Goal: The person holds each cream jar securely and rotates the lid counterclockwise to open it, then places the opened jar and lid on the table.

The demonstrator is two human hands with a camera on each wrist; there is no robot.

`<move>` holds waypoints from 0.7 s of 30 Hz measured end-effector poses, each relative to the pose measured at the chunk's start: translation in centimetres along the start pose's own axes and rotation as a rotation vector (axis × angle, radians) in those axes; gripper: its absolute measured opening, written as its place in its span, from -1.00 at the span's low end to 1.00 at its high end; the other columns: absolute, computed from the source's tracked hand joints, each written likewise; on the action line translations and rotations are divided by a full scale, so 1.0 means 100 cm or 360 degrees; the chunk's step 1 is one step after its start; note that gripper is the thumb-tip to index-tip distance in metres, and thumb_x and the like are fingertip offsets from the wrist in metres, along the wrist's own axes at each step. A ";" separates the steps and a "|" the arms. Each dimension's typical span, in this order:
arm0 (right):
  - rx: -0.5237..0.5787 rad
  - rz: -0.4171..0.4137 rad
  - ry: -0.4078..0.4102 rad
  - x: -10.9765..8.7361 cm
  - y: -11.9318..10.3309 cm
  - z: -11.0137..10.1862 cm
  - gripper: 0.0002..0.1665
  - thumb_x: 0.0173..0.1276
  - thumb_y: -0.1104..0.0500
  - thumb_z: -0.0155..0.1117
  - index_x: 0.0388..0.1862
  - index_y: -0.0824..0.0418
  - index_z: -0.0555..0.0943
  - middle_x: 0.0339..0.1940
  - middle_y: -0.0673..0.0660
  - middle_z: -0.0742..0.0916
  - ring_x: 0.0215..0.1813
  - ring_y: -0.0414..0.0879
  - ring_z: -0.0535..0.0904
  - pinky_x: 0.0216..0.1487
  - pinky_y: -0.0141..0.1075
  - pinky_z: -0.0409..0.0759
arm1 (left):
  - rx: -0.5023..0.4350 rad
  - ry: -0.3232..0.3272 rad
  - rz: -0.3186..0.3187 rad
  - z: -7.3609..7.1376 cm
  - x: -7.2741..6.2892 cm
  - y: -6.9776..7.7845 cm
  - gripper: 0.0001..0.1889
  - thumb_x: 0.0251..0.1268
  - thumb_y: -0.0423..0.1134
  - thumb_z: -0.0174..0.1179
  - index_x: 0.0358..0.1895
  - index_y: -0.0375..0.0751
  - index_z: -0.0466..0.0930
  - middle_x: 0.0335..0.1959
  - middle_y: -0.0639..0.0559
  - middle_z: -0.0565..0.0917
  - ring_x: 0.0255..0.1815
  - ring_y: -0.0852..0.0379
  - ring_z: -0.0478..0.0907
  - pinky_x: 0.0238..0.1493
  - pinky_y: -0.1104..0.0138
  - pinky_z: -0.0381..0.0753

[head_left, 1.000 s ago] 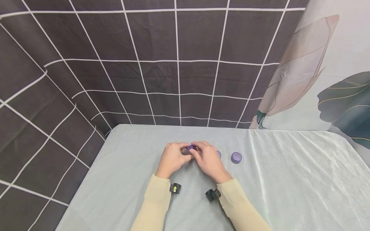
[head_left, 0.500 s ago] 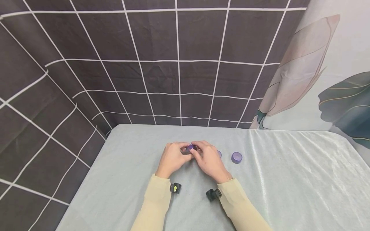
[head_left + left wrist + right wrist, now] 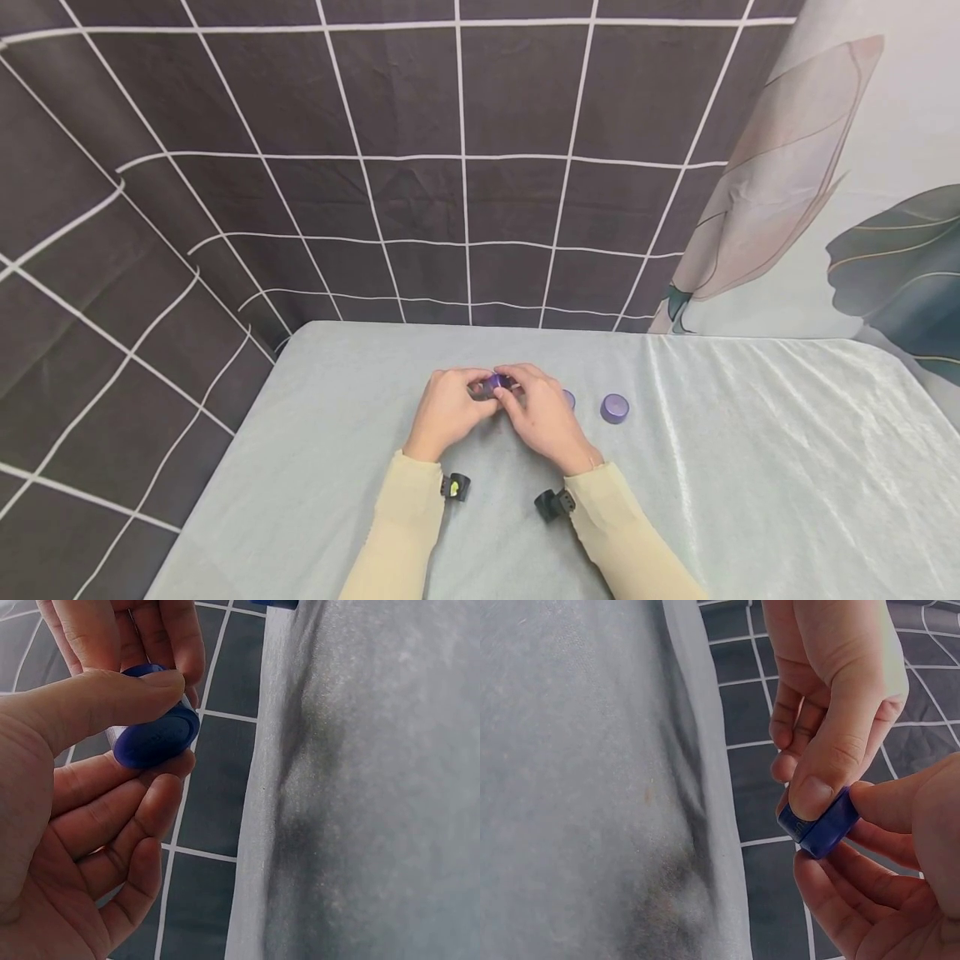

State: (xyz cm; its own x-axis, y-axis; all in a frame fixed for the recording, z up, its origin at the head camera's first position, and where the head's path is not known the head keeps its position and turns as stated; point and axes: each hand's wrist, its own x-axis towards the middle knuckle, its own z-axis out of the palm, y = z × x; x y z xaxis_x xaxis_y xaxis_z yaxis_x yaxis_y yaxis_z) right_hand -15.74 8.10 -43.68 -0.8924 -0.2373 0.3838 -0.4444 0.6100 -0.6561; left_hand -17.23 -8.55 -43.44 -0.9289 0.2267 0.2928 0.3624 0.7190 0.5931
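Between both hands is a small round purple container [image 3: 495, 383], held above the cloth and bluish in the wrist views. My left hand [image 3: 447, 408] pinches one side; in the left wrist view its thumb lies across the container [image 3: 154, 735], whose flat round face shows. From the other side my right hand [image 3: 542, 414] grips it with thumb and fingertips. In the right wrist view the container [image 3: 821, 825] shows a seam and pale lettering partly under the left thumb. Another purple round piece [image 3: 570, 400] is mostly hidden behind the right hand, and a similar one [image 3: 614, 408] lies farther right.
A pale grey velvety cloth covers the table [image 3: 750, 467], with creases on the right. Behind and to the left hangs a dark fabric with white grid lines [image 3: 517, 200]. A leaf-patterned curtain [image 3: 795, 250] hangs at the right. Small black devices sit at both wrists.
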 end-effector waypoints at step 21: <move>0.0030 -0.0103 -0.0010 0.001 0.004 0.001 -0.68 0.35 0.29 0.35 0.08 0.29 0.67 0.03 0.17 0.73 0.03 0.02 0.69 0.08 -0.09 0.62 | 0.0022 0.0006 0.0033 -0.001 -0.001 -0.002 -0.67 0.00 -0.17 0.49 -0.12 -0.17 0.81 -0.52 0.17 0.67 -0.51 0.27 0.47 -0.42 0.39 0.45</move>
State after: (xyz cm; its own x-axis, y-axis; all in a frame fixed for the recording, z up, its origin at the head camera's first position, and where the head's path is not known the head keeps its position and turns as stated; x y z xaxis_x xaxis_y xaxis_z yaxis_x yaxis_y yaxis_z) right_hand -16.02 8.26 -43.97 -0.8621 -0.2807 0.4219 -0.5027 0.5786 -0.6423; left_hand -17.23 -8.74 -43.50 -0.9209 0.2391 0.3079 0.3805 0.7230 0.5766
